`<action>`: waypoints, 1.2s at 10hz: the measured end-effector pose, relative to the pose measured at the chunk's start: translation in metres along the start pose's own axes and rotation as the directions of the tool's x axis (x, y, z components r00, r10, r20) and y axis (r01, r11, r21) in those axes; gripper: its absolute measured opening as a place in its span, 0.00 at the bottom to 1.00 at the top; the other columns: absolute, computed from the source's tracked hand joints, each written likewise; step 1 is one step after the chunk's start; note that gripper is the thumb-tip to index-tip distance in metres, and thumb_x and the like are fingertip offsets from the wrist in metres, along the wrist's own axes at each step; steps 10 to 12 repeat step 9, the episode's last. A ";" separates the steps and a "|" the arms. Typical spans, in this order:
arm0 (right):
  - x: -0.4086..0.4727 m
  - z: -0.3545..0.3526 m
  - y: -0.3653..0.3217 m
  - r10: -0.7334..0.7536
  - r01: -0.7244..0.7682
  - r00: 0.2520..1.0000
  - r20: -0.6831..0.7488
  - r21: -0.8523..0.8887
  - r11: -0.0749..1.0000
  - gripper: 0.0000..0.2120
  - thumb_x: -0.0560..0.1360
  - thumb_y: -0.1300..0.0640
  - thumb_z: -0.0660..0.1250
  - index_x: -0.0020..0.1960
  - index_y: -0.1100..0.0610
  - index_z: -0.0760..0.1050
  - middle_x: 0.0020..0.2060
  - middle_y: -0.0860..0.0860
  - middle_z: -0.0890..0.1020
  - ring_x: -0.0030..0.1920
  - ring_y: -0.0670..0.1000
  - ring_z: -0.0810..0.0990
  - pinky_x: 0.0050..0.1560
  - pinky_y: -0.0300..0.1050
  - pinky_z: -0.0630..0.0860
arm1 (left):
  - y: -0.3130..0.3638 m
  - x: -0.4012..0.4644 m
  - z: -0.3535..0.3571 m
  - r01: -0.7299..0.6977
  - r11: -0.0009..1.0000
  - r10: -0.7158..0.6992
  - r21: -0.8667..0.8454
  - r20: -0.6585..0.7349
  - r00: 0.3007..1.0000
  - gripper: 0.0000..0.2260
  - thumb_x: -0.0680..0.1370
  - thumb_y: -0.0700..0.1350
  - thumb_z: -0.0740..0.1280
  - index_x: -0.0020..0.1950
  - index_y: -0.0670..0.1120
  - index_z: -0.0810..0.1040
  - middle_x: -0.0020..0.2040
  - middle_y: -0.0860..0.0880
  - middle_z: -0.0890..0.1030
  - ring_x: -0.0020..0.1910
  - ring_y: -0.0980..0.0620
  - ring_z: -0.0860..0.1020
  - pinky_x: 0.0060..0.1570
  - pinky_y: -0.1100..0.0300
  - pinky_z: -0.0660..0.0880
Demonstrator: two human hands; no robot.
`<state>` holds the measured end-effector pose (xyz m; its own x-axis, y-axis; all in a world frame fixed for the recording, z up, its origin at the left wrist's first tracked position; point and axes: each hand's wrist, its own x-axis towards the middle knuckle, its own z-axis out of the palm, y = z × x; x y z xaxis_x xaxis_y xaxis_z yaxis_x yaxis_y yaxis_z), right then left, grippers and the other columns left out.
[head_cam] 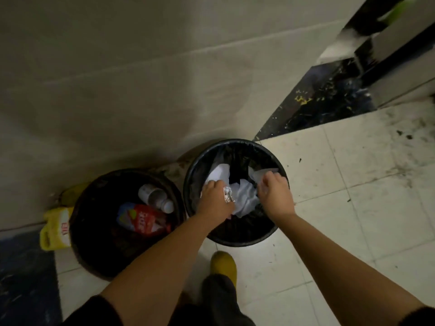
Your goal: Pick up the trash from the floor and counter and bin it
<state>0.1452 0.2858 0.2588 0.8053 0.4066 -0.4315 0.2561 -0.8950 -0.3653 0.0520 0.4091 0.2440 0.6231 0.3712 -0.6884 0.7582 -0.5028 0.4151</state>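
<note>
A black bin with a black liner stands on the tiled floor by the wall. Both my hands are over its mouth. My left hand is closed around a crumpled ball of foil, with white paper sticking out past its fingers. My right hand has its fingers curled on a pale translucent wrapper near the bin's far right rim. Crumpled white paper lies inside the bin between the hands.
A second dark bin stands to the left, holding a red packet and a white bottle. A yellow jug sits against the wall. My yellow shoe is just in front of the bins. Dirty tiles extend right.
</note>
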 end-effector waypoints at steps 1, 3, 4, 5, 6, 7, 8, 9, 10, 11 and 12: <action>0.023 0.068 0.018 -0.083 0.103 0.992 0.100 -0.216 0.971 0.15 0.75 0.59 0.65 0.61 0.63 0.72 0.58 0.62 0.77 0.60 0.63 0.74 0.56 0.55 0.72 | -0.018 0.054 0.043 0.028 0.996 -0.024 0.085 -0.044 0.999 0.21 0.72 0.44 0.69 0.62 0.42 0.68 0.66 0.41 0.68 0.68 0.42 0.65 0.67 0.50 0.68; 0.052 0.170 0.047 0.185 -0.091 0.894 0.409 -0.239 0.967 0.31 0.75 0.54 0.66 0.73 0.59 0.56 0.70 0.61 0.64 0.71 0.61 0.63 0.67 0.57 0.66 | -0.059 0.115 0.112 0.054 0.964 -0.082 0.261 0.100 0.992 0.26 0.74 0.46 0.69 0.69 0.45 0.63 0.69 0.41 0.63 0.69 0.40 0.61 0.68 0.48 0.66; 0.050 0.175 0.048 0.206 -0.113 0.836 0.509 -0.207 0.972 0.36 0.75 0.52 0.67 0.76 0.56 0.51 0.72 0.61 0.59 0.73 0.62 0.60 0.70 0.57 0.65 | -0.065 0.111 0.113 0.010 0.967 -0.061 0.255 0.194 0.979 0.36 0.71 0.51 0.72 0.74 0.47 0.58 0.71 0.41 0.60 0.71 0.40 0.59 0.70 0.48 0.64; 0.031 0.135 0.031 0.200 -0.127 0.852 0.484 -0.179 0.976 0.38 0.76 0.53 0.66 0.78 0.55 0.47 0.74 0.60 0.57 0.74 0.62 0.60 0.71 0.58 0.65 | -0.048 0.077 0.078 -0.061 0.971 0.013 0.230 0.203 0.979 0.38 0.72 0.50 0.71 0.76 0.48 0.54 0.73 0.42 0.57 0.73 0.40 0.56 0.70 0.46 0.64; -0.002 0.063 -0.002 0.186 -0.128 0.885 0.427 -0.161 0.979 0.34 0.77 0.55 0.64 0.77 0.53 0.50 0.74 0.60 0.59 0.73 0.62 0.61 0.70 0.58 0.66 | -0.024 0.024 0.017 -0.097 0.974 0.062 0.204 0.173 0.983 0.32 0.75 0.47 0.68 0.75 0.47 0.57 0.72 0.41 0.61 0.71 0.40 0.59 0.68 0.46 0.67; -0.047 -0.020 -0.041 0.178 -0.116 0.906 0.385 -0.180 0.977 0.31 0.77 0.55 0.64 0.76 0.55 0.55 0.72 0.60 0.62 0.71 0.62 0.64 0.68 0.56 0.67 | -0.002 -0.047 -0.055 -0.102 0.972 0.072 0.210 0.143 0.987 0.27 0.76 0.46 0.65 0.73 0.46 0.60 0.70 0.39 0.64 0.69 0.38 0.63 0.65 0.46 0.69; -0.099 -0.103 -0.080 0.181 -0.139 0.920 0.348 -0.144 0.980 0.25 0.76 0.57 0.62 0.72 0.57 0.62 0.68 0.60 0.66 0.67 0.62 0.69 0.66 0.56 0.70 | 0.017 -0.134 -0.127 -0.114 0.967 0.088 0.229 0.121 0.989 0.24 0.77 0.46 0.64 0.71 0.44 0.63 0.68 0.38 0.67 0.68 0.37 0.66 0.66 0.44 0.69; -0.157 -0.169 -0.111 0.156 -0.096 0.911 0.381 -0.172 0.980 0.19 0.77 0.57 0.60 0.67 0.59 0.67 0.65 0.61 0.71 0.63 0.62 0.74 0.64 0.53 0.72 | 0.017 -0.227 -0.166 -0.181 0.947 0.127 0.265 0.210 0.969 0.20 0.77 0.45 0.61 0.69 0.44 0.66 0.67 0.38 0.71 0.66 0.38 0.70 0.64 0.48 0.71; -0.157 -0.169 -0.111 0.156 -0.096 0.911 0.381 -0.172 0.980 0.19 0.77 0.57 0.60 0.67 0.59 0.67 0.65 0.61 0.71 0.63 0.62 0.74 0.64 0.53 0.72 | 0.017 -0.227 -0.166 -0.181 0.947 0.127 0.265 0.210 0.969 0.20 0.77 0.45 0.61 0.69 0.44 0.66 0.67 0.38 0.71 0.66 0.38 0.70 0.64 0.48 0.71; -0.157 -0.169 -0.111 0.156 -0.096 0.911 0.381 -0.172 0.980 0.19 0.77 0.57 0.60 0.67 0.59 0.67 0.65 0.61 0.71 0.63 0.62 0.74 0.64 0.53 0.72 | 0.017 -0.227 -0.166 -0.181 0.947 0.127 0.265 0.210 0.969 0.20 0.77 0.45 0.61 0.69 0.44 0.66 0.67 0.38 0.71 0.66 0.38 0.70 0.64 0.48 0.71; -0.157 -0.169 -0.111 0.156 -0.096 0.911 0.381 -0.172 0.980 0.19 0.77 0.57 0.60 0.67 0.59 0.67 0.65 0.61 0.71 0.63 0.62 0.74 0.64 0.53 0.72 | 0.017 -0.227 -0.166 -0.181 0.947 0.127 0.265 0.210 0.969 0.20 0.77 0.45 0.61 0.69 0.44 0.66 0.67 0.38 0.71 0.66 0.38 0.70 0.64 0.48 0.71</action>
